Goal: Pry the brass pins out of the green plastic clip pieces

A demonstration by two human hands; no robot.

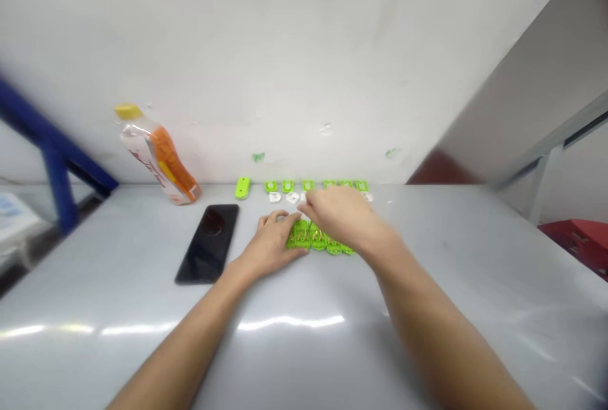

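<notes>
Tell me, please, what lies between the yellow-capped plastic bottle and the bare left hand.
The head view shows a black rectangular phone between the bottle and left hand.

On the table (285, 365), a bottle (159, 156) is behind the phone (209, 242), which lies left of the casings (318, 239).

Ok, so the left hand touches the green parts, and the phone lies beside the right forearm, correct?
Not quite: in the head view, the phone lies beside the left forearm, not the right. The left hand does touch the green parts.
</notes>
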